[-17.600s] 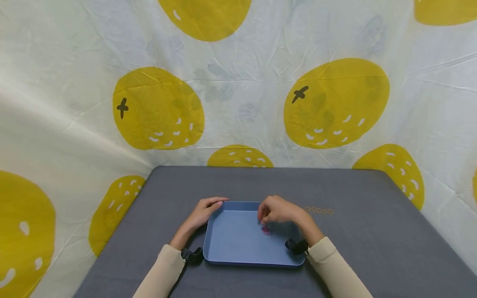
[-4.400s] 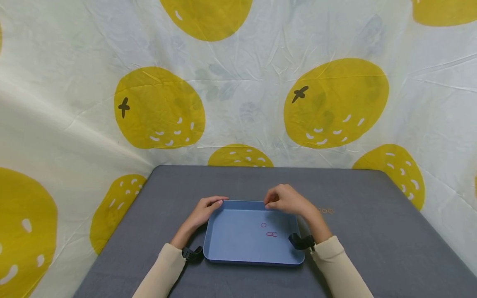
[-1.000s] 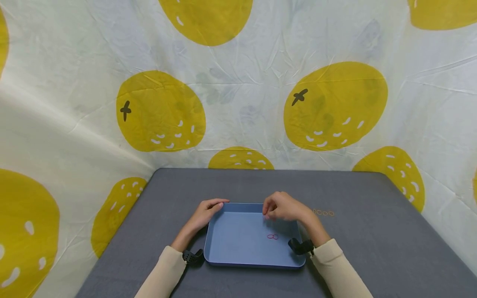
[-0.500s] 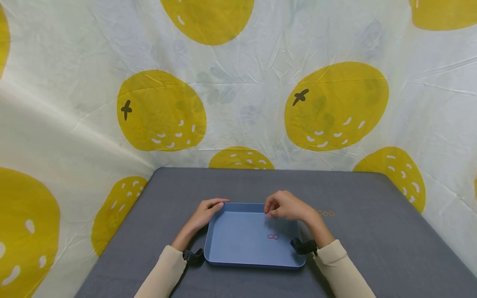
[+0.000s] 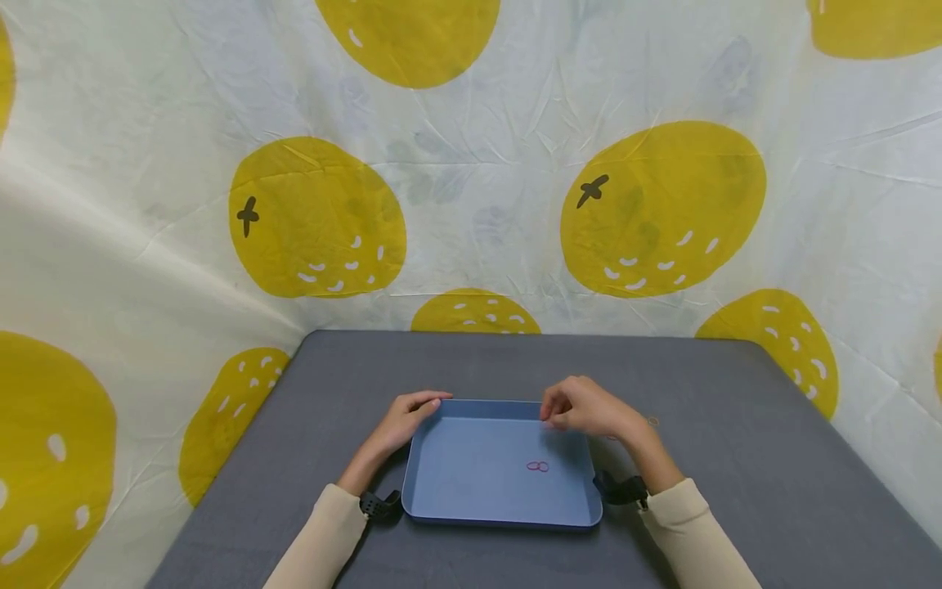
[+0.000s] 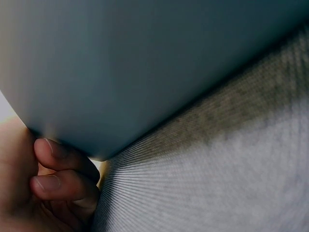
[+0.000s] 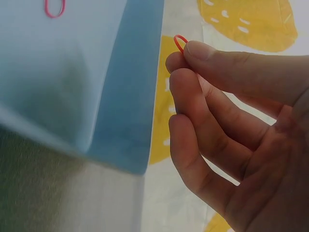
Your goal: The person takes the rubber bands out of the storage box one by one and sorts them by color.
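My right hand is over the far right part of the blue tray, pinching a small red rubber band between thumb and index finger. The right wrist view shows the band's loop poking out past the fingertips; the other fingers are bent. Two more red rubber bands lie side by side on the tray floor. At the tray's far left corner, my left hand grips the rim. Its bent fingers show beside the tray wall in the left wrist view.
An orange rubber band lies on the grey table to the right, partly behind my right forearm, which hides that area. A white cloth printed with yellow fruit hangs behind the table and along the left.
Three red bands lay in the tray earlier; one is now in my right hand. That hand has since shifted right, covering more of the orange band row. My left hand stays put.
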`<action>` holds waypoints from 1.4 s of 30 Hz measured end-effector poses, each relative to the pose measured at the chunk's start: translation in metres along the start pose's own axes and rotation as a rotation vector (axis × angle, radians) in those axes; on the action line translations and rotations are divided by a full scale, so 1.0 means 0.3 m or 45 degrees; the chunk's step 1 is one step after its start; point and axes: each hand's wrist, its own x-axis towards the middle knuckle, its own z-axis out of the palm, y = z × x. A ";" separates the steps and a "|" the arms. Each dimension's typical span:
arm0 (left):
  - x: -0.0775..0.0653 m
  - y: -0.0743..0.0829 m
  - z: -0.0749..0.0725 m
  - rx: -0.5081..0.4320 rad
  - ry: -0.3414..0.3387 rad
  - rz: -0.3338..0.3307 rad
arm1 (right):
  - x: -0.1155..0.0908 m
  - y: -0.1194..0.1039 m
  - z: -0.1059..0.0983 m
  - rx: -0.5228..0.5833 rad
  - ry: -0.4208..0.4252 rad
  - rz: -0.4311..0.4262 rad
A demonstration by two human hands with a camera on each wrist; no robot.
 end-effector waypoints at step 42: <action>0.002 -0.004 0.001 0.025 -0.007 -0.001 | -0.186 0.161 -0.088 -0.019 0.061 0.117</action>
